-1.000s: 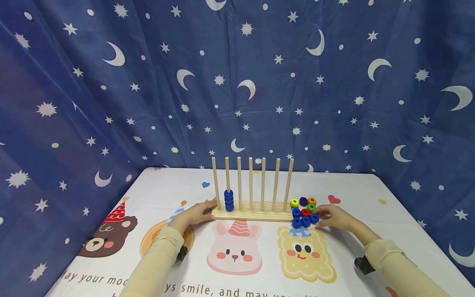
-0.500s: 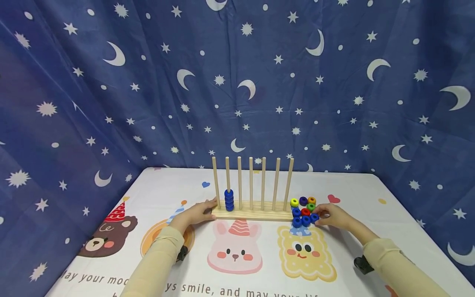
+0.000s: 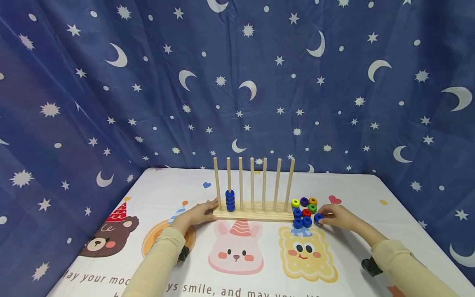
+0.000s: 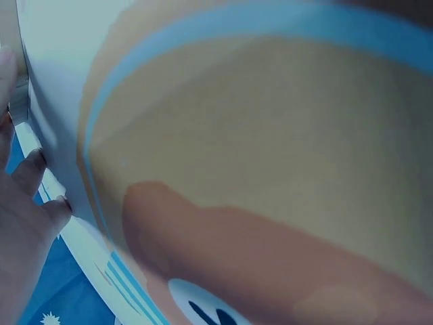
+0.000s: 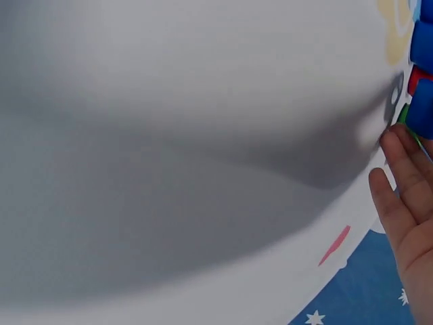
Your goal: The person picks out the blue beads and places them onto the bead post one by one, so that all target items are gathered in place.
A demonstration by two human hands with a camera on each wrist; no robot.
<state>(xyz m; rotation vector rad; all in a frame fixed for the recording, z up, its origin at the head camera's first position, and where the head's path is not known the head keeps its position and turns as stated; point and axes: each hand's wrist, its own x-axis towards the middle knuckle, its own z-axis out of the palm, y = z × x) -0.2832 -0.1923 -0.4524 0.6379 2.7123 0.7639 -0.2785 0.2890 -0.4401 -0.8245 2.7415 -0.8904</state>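
A wooden peg rack (image 3: 256, 214) with a row of upright pegs stands on the table, and several blue beads (image 3: 230, 201) are stacked on its second peg from the left. My left hand (image 3: 196, 214) holds the rack's left end, thumb at the front and fingers toward the back. In the left wrist view only part of the left hand (image 4: 27, 210) shows at the left edge. My right hand (image 3: 337, 216) pinches a blue bead (image 3: 318, 218) just right of the bead cluster. The right wrist view shows this blue bead (image 5: 422, 112) above the right hand's fingers (image 5: 406, 169).
Loose beads lie grouped at the rack's right end: a yellow bead (image 3: 295, 203), a purple bead (image 3: 304, 201), an orange bead (image 3: 313, 201), a green bead (image 3: 312, 208), a red bead (image 3: 306, 213) and several blue ones (image 3: 298, 223). A starry curtain (image 3: 237, 82) hangs behind the printed tablecloth (image 3: 178, 177).
My right hand has drawn the blue bead slightly right, leaving a gap between it and the cluster. The left hand stays at the rack's end.
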